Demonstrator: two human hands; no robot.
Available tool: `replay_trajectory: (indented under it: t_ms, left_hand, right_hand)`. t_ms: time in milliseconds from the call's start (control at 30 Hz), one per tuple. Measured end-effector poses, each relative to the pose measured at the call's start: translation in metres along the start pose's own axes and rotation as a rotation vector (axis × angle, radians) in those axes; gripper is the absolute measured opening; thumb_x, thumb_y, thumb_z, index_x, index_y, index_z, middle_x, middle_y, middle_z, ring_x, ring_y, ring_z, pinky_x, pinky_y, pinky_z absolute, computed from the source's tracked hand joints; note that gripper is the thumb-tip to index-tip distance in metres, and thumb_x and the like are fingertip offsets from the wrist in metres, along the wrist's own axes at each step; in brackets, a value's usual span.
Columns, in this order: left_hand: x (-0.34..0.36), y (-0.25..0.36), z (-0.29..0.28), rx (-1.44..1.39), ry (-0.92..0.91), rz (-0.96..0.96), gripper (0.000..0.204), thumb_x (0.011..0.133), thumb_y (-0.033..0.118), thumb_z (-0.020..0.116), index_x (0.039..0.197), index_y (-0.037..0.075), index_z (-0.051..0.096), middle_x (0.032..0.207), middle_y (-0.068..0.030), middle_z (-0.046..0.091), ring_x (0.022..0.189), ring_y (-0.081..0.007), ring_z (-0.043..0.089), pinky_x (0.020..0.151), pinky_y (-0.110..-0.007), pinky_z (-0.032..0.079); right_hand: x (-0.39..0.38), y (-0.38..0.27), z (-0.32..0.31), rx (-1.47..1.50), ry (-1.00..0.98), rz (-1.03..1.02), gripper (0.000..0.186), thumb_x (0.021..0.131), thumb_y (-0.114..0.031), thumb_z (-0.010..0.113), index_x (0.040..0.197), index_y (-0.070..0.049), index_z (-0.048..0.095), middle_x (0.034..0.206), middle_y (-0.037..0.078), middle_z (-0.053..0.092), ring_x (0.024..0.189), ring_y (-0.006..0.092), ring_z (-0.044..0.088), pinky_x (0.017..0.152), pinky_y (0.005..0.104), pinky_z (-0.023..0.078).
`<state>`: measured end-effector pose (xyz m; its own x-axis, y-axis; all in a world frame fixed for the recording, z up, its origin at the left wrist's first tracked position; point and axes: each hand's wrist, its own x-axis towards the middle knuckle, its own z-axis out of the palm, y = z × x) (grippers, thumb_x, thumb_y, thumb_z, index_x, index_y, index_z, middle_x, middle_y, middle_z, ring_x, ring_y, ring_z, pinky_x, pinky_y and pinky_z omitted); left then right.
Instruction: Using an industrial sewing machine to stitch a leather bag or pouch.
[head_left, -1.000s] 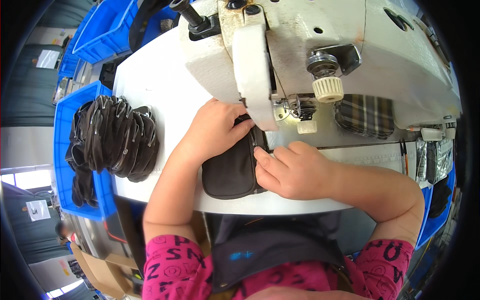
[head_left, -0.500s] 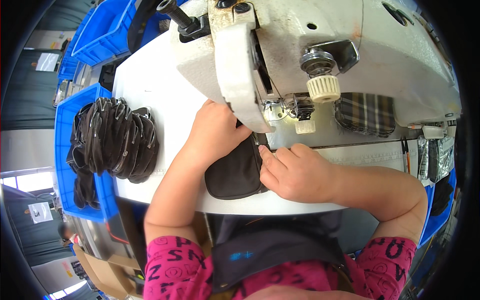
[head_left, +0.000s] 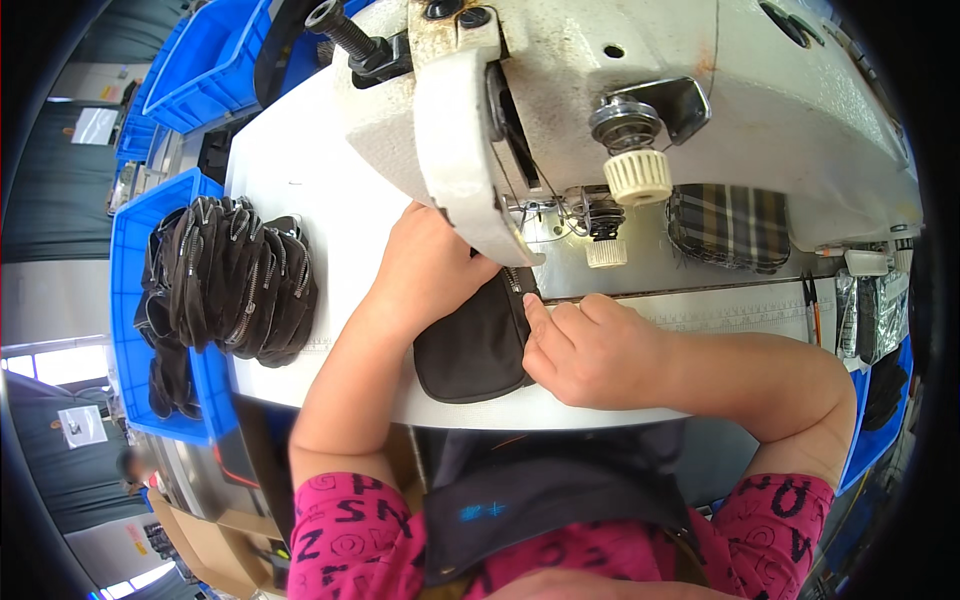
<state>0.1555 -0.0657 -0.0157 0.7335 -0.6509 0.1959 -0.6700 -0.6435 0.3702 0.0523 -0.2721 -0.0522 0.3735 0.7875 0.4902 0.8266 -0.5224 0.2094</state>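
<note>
A dark brown fabric pouch (head_left: pixel 470 350) with a metal zipper (head_left: pixel 513 281) lies on the white table, its far end under the sewing machine's head (head_left: pixel 465 150). My left hand (head_left: pixel 425 265) holds the pouch's far left part. Its thumb lies over the fabric, while the other fingertips are hidden by the machine head. At the pouch's right edge, beside the zipper, my right hand (head_left: pixel 595 350) pinches the fabric with its fingers curled and the index finger pointing forward. The needle area (head_left: pixel 545 225) is just beyond the zipper.
A blue bin (head_left: pixel 130 300) at the left holds a pile of similar dark zippered pouches (head_left: pixel 235 280). Plaid fabric (head_left: pixel 730 228) lies under the machine arm. A printed ruler strip (head_left: pixel 720 310), pen-like tools (head_left: pixel 812 310) and plastic packets (head_left: pixel 875 315) are at the right.
The pouch has shifted slightly right and toward me, with both hands still on it. The machine appears slightly farther left in the picture.
</note>
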Motion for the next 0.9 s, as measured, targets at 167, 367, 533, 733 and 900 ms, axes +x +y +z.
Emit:
replay_trajectory:
  t_ms: [167, 367, 533, 733, 900]
  left_hand:
    - [-0.003, 0.0, 0.002, 0.054, 0.031, 0.043, 0.024, 0.081, 0.019, 0.084, 0.096, 0.003, 0.074, 0.082, -0.0142, 0.072, 0.073, -0.0357, 0.068, 0.064, -0.043, 0.051]
    - [-0.004, -0.003, 0.005, 0.106, 0.062, 0.126, 0.026, 0.082, 0.018, 0.082, 0.099, 0.002, 0.071, 0.085, -0.0157, 0.072, 0.076, -0.0378, 0.068, 0.066, -0.044, 0.053]
    - [0.012, -0.014, 0.006, 0.013, 0.021, 0.116, 0.027, 0.09, 0.026, 0.077, 0.103, 0.004, 0.071, 0.088, -0.0159, 0.072, 0.082, -0.0379, 0.069, 0.072, -0.046, 0.054]
    - [0.041, -0.025, 0.003, -0.32, -0.045, 0.015, 0.039, 0.086, 0.012, 0.079, 0.123, 0.007, 0.069, 0.124, -0.0141, 0.07, 0.117, -0.0314, 0.066, 0.1, -0.043, 0.051]
    - [0.053, -0.065, 0.026, -0.329, -0.014, 0.239, 0.049, 0.087, 0.01, 0.079, 0.134, 0.009, 0.066, 0.134, -0.0141, 0.066, 0.127, -0.0307, 0.061, 0.106, -0.042, 0.049]
  right_hand:
    - [0.001, 0.0, -0.002, 0.01, -0.004, 0.007, 0.022, 0.075, -0.019, 0.067, 0.087, -0.001, 0.07, 0.093, 0.016, 0.074, 0.067, 0.0148, 0.056, 0.054, 0.0277, 0.036]
    - [-0.002, 0.0, -0.004, 0.092, -0.048, 0.039, 0.019, 0.076, -0.02, 0.066, 0.084, -0.003, 0.07, 0.105, 0.024, 0.076, 0.067, 0.0154, 0.057, 0.053, 0.0283, 0.039]
    - [-0.004, 0.005, 0.001, 0.03, -0.026, 0.094, 0.015, 0.075, -0.015, 0.068, 0.084, -0.002, 0.071, 0.109, 0.026, 0.075, 0.066, 0.0169, 0.058, 0.053, 0.0291, 0.04]
    - [-0.004, 0.018, 0.008, 0.09, -0.049, 0.246, 0.021, 0.073, -0.01, 0.068, 0.092, 0.001, 0.071, 0.084, 0.01, 0.068, 0.063, 0.018, 0.058, 0.055, 0.0318, 0.042]
    - [-0.003, 0.019, 0.012, 0.079, -0.099, 0.251, 0.036, 0.074, -0.009, 0.067, 0.106, 0.005, 0.072, 0.07, 0.004, 0.054, 0.06, 0.0168, 0.055, 0.055, 0.0327, 0.04]
